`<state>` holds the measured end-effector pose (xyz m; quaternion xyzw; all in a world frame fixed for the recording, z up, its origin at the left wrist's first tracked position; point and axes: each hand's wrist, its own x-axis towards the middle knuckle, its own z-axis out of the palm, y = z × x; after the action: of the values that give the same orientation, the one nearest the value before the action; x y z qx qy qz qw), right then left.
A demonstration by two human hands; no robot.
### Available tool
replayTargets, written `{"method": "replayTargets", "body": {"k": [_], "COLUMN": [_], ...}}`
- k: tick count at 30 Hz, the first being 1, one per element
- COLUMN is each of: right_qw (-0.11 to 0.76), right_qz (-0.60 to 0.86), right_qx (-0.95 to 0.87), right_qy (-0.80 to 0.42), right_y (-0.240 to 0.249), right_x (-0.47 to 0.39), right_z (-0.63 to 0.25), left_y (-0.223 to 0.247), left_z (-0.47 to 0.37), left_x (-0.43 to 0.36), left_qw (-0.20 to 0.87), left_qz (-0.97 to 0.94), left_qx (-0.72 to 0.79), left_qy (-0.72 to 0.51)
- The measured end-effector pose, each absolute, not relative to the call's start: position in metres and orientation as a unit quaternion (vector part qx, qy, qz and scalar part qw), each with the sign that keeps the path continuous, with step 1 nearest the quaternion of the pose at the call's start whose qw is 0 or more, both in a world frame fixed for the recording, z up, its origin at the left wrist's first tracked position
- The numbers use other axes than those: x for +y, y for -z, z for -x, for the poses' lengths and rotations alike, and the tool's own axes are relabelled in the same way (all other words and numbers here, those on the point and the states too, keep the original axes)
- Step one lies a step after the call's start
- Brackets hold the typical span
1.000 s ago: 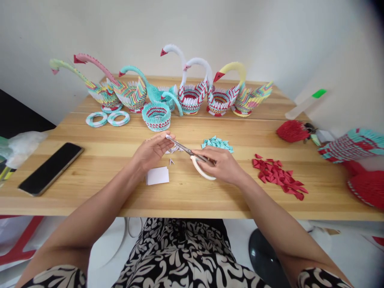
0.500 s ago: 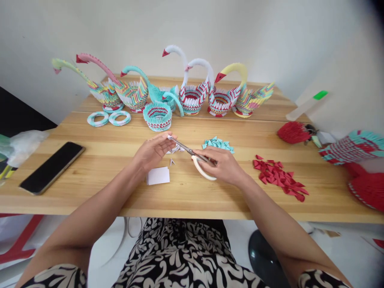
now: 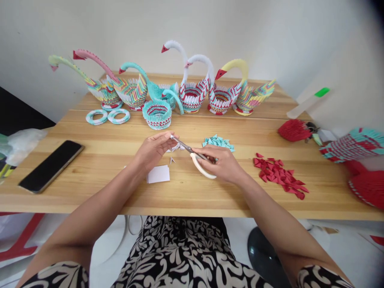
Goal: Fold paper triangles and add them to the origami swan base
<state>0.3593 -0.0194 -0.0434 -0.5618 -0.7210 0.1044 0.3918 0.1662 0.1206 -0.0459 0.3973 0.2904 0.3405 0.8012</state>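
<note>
My right hand [image 3: 220,162] is closed around a pair of scissors [image 3: 202,167] with cream-coloured handles. Their blades point left and reach the fingertips of my left hand [image 3: 153,150]. Between the thumb and fingers of that hand is a small white folded paper piece [image 3: 172,137], mostly hidden, with the scissor tips against it. Below it on the table lie more white folded pieces [image 3: 177,148], partly covered by my fingers, and a single one [image 3: 172,160] lies apart. A stack of white paper rectangles [image 3: 158,174] sits near my left wrist.
Several paper swans [image 3: 192,98] stand along the back, with a turquoise and red paper bowl [image 3: 157,115] before them. Turquoise pieces [image 3: 218,142] lie beyond my right hand, red pieces [image 3: 279,176] to its right. A phone [image 3: 51,166] and two paper rings [image 3: 119,116] are at left.
Both hands, the scissors and the small paper piece keep almost the same pose. The whole view has shifted very slightly.
</note>
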Motion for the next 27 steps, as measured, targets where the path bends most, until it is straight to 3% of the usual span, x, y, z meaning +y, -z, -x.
{"method": "replayTargets", "body": {"k": [7, 20, 27], "right_qw": [0.400, 0.384, 0.334], "right_qz": [0.573, 0.575, 0.557], "right_qx": [-0.697, -0.714, -0.757], "right_qy": [-0.160, -0.108, -0.066], "right_y": [0.034, 0.045, 0.042], "right_x": [-0.021, -0.018, -0.021], "right_z": [-0.360, -0.357, -0.361], "left_y": [0.045, 0.046, 0.047], "left_z": [-0.164, -0.167, -0.165], "left_x": [0.129, 0.119, 0.125], "left_qw": [0.799, 0.812, 0.774], "left_qz": [-0.353, -0.375, -0.399], "left_qx": [0.301, 0.279, 0.285], "left_qy": [-0.381, -0.350, -0.399]}}
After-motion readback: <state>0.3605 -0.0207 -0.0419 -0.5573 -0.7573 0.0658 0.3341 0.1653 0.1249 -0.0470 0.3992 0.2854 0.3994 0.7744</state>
